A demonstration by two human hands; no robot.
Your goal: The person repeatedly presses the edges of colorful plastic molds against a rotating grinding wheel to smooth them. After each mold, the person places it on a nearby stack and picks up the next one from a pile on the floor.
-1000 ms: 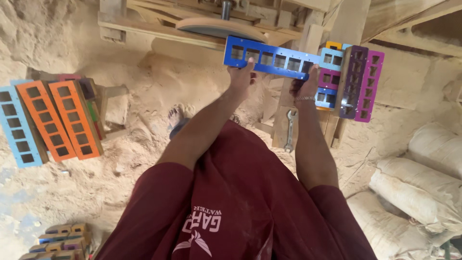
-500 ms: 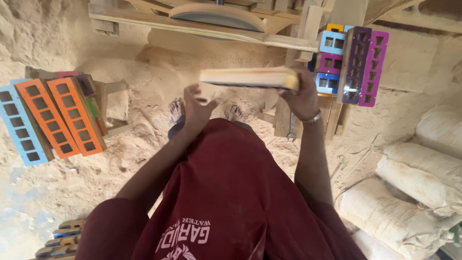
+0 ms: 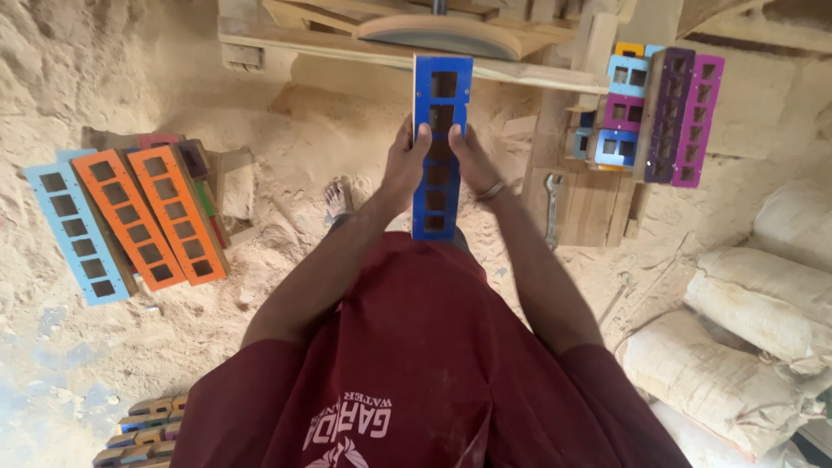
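A long blue wooden panel (image 3: 440,147), cut through with a single row of square openings, stands lengthwise in front of me, its painted face up toward the camera. My left hand (image 3: 406,166) and right hand (image 3: 473,165) clasp its two long edges at mid-length, thumbs on the face. Its far end reaches the wooden bench; its near end points at my waist.

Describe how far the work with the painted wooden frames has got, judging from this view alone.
Done: orange and light-blue slotted frames lie on the sand at the left; purple, pink and blue ones are stacked on the wooden bench at the right. In hand: the left hand and right hand grip a blue slotted wooden frame. What is left cannot be told.
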